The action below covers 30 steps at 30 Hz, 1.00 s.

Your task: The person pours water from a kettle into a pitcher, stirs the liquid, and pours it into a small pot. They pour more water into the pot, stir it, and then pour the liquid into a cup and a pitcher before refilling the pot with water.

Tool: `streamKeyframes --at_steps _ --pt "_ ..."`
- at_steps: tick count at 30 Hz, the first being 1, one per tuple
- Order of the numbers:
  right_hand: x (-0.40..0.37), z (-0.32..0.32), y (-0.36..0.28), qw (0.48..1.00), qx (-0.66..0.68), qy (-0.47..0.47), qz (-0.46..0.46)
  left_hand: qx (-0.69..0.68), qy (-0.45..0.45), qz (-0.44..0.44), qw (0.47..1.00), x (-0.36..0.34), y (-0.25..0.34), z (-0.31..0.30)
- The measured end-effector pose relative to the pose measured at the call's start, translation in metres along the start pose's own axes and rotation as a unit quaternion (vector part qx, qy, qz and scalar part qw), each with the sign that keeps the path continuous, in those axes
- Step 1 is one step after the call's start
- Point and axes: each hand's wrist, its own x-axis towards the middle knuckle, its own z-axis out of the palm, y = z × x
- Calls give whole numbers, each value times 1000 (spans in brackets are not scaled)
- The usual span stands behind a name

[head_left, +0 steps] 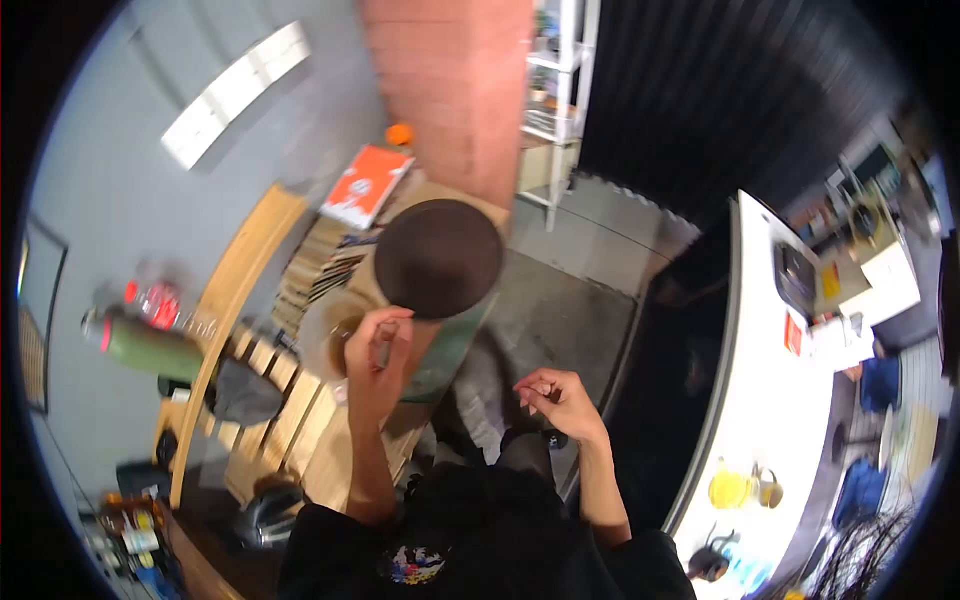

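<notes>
Looking down from the head camera, the left hand (375, 358) is raised over a pale wooden table (300, 420), its fingers folded in toward the thumb. It sits right at the lower left rim of a dark brown round disc (438, 258). Blur hides whether the fingers actually grip that rim or only touch it. The disc lies flat-faced to the camera, above the hand and in front of a red brick pillar (455, 90). Under it a worn green panel (452, 350) slants down toward the person's dark clothing. The right hand (560, 398) hangs well apart from the disc, over the grey floor, fingertips drawn together against the thumb. Nothing can be made out between them. Beyond the disc, an orange rectangular book (365, 185) rests on the table's far end, with a small orange ball (399, 133) just past it. Off to the left, a green cylindrical bottle (150, 345) lies near a grey wall. On the right runs a long white counter (770, 400) bearing a yellow glass vessel (730, 488).
</notes>
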Motion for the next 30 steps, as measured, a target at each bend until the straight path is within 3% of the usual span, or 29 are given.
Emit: streamKeyframes --at_steps 2,5,8,13,17,18,21,22,24,25,27,28,30 --pt "-28 -32 -2 996 20 85 -11 -24 -107 -32 993 11 3 64" --pt "-76 -87 -1 968 51 241 -37 -70 -307 -14 949 14 4 172" --pt "-131 -128 5 882 99 458 -55 -126 -480 -49 867 -9 -2 280" --pt "-222 -151 19 764 44 644 -8 -172 -681 -44 711 -77 1 410" --pt "-281 -122 12 674 -23 738 15 -152 -772 -43 615 -139 11 460" --pt "-291 -109 8 675 -41 736 22 -113 -785 26 609 -152 4 469" --pt "-317 -79 -1 661 -33 747 59 -89 -716 231 653 -181 -9 485" --pt "-321 -71 3 649 -22 757 73 -95 -730 236 635 -185 -11 488" --pt "-327 -59 19 618 -8 778 113 -29 -667 298 682 -186 -16 494" --pt "-326 -54 30 602 -1 790 115 -23 -678 301 670 -184 -18 498" --pt "-320 -52 50 588 44 800 113 55 -763 204 611 -174 -13 501" --pt "-315 -54 58 583 18 803 120 51 -768 209 603 -175 -12 501" --pt "-302 -62 69 572 35 812 105 46 -844 147 514 -169 -14 501"
